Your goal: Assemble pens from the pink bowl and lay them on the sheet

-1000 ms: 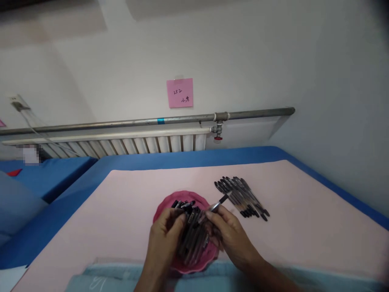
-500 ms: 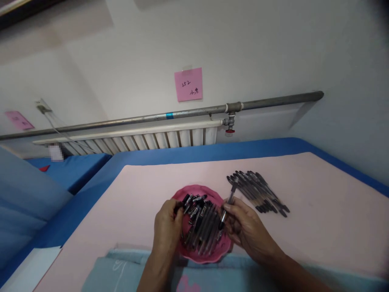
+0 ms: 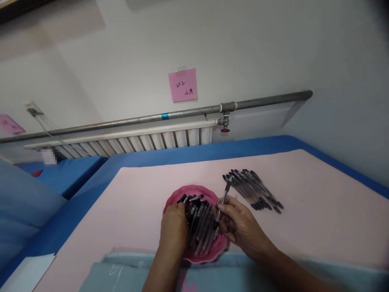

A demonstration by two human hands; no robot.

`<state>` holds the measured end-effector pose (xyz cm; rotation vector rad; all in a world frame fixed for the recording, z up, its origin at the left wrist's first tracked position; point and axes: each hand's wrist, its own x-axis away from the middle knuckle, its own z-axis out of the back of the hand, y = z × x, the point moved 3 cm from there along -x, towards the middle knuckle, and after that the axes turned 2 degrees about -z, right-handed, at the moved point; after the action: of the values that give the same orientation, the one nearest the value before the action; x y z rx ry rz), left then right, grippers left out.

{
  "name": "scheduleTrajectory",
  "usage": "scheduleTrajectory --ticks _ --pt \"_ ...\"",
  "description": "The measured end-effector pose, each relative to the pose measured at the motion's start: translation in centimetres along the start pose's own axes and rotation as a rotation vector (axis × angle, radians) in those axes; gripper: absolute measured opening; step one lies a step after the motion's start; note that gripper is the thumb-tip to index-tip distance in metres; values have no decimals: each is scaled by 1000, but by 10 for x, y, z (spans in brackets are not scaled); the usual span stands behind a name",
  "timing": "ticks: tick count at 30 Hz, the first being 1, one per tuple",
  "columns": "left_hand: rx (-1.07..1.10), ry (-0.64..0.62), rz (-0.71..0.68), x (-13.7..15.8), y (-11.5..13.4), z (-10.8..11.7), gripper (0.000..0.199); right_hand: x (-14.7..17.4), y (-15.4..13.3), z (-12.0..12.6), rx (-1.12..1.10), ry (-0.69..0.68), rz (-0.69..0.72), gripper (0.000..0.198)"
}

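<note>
A pink scalloped basket [image 3: 209, 258] holds several clear-barrelled pens [image 3: 202, 229] and a heap of black pen caps [image 3: 194, 198]. My right hand [image 3: 240, 225], at the basket's right rim, pinches a pen [image 3: 223, 198] between thumb and fingers. That pen slants upward, its dark grip and bare tip at the top. Over the left part of the basket, my left hand [image 3: 174, 227] reaches down among the caps. Its fingertips are hidden there, so whether it grips anything does not show. To the right lies a row of capped black pens [image 3: 252, 188] on the pink sheet.
A pink sheet [image 3: 139, 194] covers the blue padded surface [image 3: 194, 151]. Light blue cloth [image 3: 127, 269] lies along the near edge, with white paper [image 3: 28, 271] at left. Behind are a radiator [image 3: 164, 140], a metal pipe [image 3: 130, 121] and a valve [image 3: 225, 121].
My left hand has moved from the basket's left rim in over the caps, its fingers dipping among them. My right hand still holds the pen upright. The view has shifted slightly.
</note>
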<state>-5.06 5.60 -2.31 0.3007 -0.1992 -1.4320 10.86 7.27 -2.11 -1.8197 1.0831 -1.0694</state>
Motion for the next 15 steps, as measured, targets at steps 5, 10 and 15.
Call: scheduleTrajectory --ticks 5,10,15 --pt "165 73 47 1 -4 -1 32 -1 1 0 12 -24 11 16" --pt "727 140 165 5 -13 9 20 0 2 1 110 -90 75 17" --pt "1646 -2 415 8 -13 15 15 9 0 -6 453 -249 197 17"
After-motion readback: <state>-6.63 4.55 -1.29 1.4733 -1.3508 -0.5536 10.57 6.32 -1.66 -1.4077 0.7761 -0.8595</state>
